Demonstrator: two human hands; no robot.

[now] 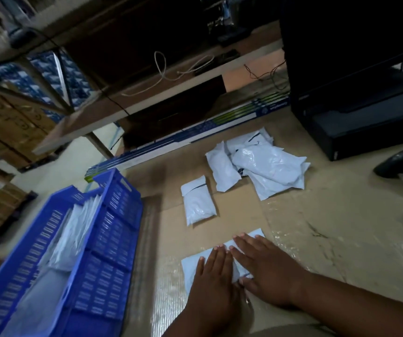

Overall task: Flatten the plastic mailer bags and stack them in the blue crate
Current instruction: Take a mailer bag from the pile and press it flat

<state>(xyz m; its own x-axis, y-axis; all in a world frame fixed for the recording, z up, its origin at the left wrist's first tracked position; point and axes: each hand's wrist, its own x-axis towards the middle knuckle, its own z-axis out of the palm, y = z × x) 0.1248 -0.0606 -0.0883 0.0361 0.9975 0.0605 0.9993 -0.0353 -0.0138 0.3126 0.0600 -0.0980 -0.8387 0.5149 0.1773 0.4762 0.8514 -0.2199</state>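
both hands lie flat on one white mailer bag [190,263] at the near middle of the table [317,215]; the left hand [213,273] and the right hand [266,271] sit side by side, touching, fingers [240,242] straight and released, pressing down and grasping nothing. the bag shows only at its left edge and its far right corner; the rest is hidden under the palms

the blue crate [113,239] stands just left of the hands, its long right wall running near to far, with a narrow strip of bare table between that wall and the pressed bag. inside it, white bags [74,234] lean upright toward the far end; the crate's near end is cut off by the frame edge and blurred, so how full it is cannot be told

beyond the hands a single puffy bag [199,203] lies alone, apart from the pressed one. farther and to the right a loose pile of bags [263,164] overlaps itself; their count is hard to make out. open cardboard-covered table lies to the right of the hands and the pile

a long flat printed box [195,132] runs along the far edge of the table under a shelf [147,88] with a pale cable on it. a black machine [365,113] closes the far right corner, and a dark handheld scanner [402,164] lies near the right edge, partly cut off
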